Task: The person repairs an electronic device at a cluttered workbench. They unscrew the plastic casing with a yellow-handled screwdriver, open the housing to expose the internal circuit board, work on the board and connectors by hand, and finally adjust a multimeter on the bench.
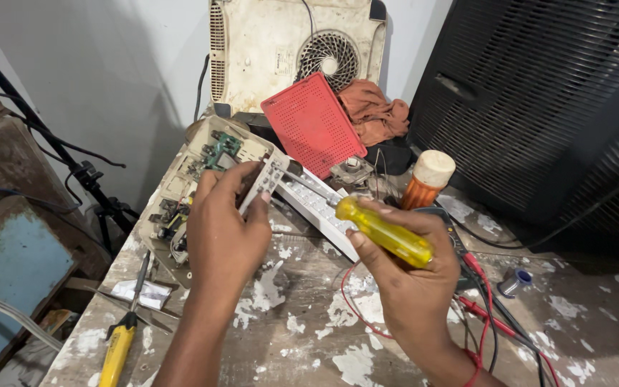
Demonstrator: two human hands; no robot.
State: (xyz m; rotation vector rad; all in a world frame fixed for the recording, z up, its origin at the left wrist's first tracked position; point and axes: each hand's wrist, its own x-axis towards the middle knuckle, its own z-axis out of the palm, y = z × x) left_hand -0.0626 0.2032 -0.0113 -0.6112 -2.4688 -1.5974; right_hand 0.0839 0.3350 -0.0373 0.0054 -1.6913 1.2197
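Flaky-painted bench (pixel 302 337): hands grip remote (pixel 265 183), ribbed screwdriver (pixel 383 231).

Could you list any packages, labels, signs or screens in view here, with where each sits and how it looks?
Label: small dark printed strip on the cream appliance back leaning against the wall, left of its round fan grille.
Paper slip: white, crumpled, on the bench's left edge beside the yellow-handled tool; print too small to tell.
Bottle: orange with cream cap, right of the red panel; no label shows.
No screens or signs.
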